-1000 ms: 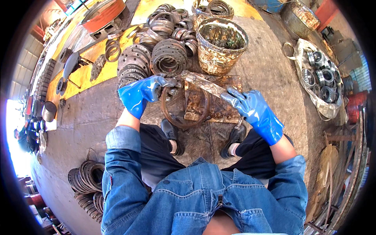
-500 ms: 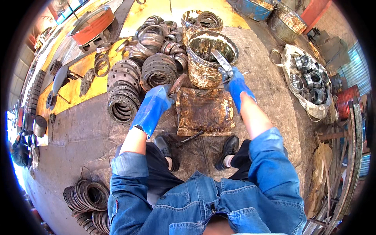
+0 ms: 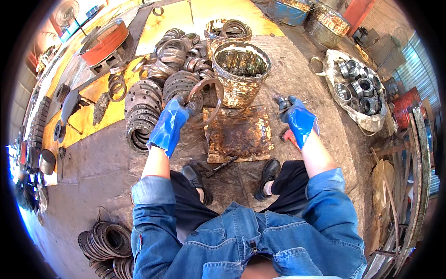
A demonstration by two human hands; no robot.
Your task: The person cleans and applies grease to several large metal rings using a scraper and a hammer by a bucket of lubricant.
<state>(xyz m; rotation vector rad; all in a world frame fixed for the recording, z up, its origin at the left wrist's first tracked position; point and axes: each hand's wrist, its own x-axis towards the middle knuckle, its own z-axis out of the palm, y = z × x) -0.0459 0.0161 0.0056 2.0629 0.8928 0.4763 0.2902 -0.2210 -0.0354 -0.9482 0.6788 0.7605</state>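
Note:
My left hand (image 3: 171, 122), in a blue glove, grips a brown, dirty metal ring (image 3: 219, 100) by its left side. The ring is held up and tilted above the back left part of a grease-stained board (image 3: 239, 139). Out to the right of the board is my right hand (image 3: 299, 120), also blue-gloved, with curled fingers. Something dark and grey shows at its fingertips; what it holds is hidden. Below that hand a red piece (image 3: 291, 138) shows, and I cannot tell whether it is held. A grease-caked bucket (image 3: 241, 88) with dark sludge inside stands behind the board.
Stacked drilled flanges (image 3: 142, 104) and a heap of metal rings (image 3: 173, 53) lie left of the bucket. Another bucket (image 3: 211, 44) behind holds rings. On the right, a white sack (image 3: 367, 122) carries cleaner rings. A dark stick (image 3: 223, 165) lies by my shoes.
The ring in my left hand has swung up and now shows its round opening. My right hand has drawn back from the bucket rim, and the flat metal blade seen there is out of sight.

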